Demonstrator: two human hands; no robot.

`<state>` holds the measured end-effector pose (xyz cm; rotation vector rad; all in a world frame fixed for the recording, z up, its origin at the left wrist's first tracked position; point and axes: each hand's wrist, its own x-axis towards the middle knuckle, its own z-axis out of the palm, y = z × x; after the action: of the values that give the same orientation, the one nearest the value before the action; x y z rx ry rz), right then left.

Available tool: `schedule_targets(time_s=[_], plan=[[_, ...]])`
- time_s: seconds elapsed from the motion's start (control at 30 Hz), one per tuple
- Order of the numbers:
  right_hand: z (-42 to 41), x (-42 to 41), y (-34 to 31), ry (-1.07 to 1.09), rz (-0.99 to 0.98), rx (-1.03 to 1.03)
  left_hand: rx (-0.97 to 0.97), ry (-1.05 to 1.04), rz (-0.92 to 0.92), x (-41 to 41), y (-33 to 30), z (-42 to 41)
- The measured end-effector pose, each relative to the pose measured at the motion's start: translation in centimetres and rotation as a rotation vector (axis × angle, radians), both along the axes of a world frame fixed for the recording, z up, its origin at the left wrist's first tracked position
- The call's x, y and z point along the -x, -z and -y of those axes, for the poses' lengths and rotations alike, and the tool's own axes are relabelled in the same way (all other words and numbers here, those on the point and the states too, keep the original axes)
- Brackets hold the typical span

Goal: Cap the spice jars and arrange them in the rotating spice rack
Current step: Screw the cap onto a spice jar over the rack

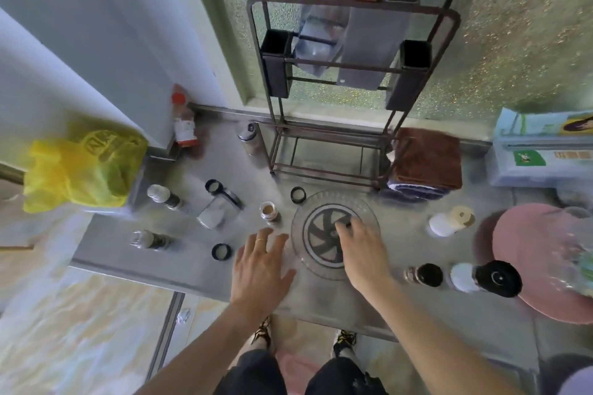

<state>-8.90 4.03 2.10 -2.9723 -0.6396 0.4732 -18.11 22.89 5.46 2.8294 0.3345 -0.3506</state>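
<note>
No writing reads clearly: the yellow bag (83, 167) at far left bears blurred embossed characters, and the red-capped bottle (183, 120) has an illegible label. The clear rotating spice rack (298, 218) sits mid-counter. The right hand (364, 248) rests over its dark hub; whether the fingers grip anything cannot be told. The left hand (261, 263), spread open and empty, hovers just left of the rack. An uncapped spice jar (269, 212) stands just beyond it, with loose black caps (221, 251) nearby.

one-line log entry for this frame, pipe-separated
left hand: open, empty, beside rack | right hand: on rotating rack hub, grip unclear | rack: no jars | open jar: uncapped | loose caps: on counter
</note>
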Motion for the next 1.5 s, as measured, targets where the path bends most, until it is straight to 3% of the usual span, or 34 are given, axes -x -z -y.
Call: schedule_targets(time_s=[0.13,0.23,0.53,0.7,0.93,1.23,1.4,1.5], plan=[[-1.3,-1.7,2.0,-0.006,-0.047,0.152,0.052,-0.037,-0.122,0.3,1.7,-1.2],[-1.5,-1.9,2.2,0.057,-0.055,0.111,0.1,-0.078,-0.046,0.3,2.9,-1.8],[-3.2,1.9,-7.6,0.288,-0.294,-0.801,0.396,-0.148,0.204,0.5,-0.8,-2.6],[-3.9,3.5,-13.1,0.29,-0.323,-1.019,0.509,-0.042,0.293,0.4,-4.4,-2.5],[-3.1,2.9,-16.0,0.06,-0.232,-0.912,0.608,0.062,0.362,-0.3,-7.3,-2.1],[-2.3,0.8,-17.7,-0.15,-0.197,-0.72,0.595,0.062,0.449,-0.8,-9.0,-2.3],[-2.7,0.4,-17.7,-0.131,-0.203,-0.683,0.631,0.064,0.483,-1.1,-9.4,-2.6],[-3.2,0.2,-18.4,-0.071,-0.111,-0.528,0.63,0.078,0.47,-1.1,-9.1,-2.6]])
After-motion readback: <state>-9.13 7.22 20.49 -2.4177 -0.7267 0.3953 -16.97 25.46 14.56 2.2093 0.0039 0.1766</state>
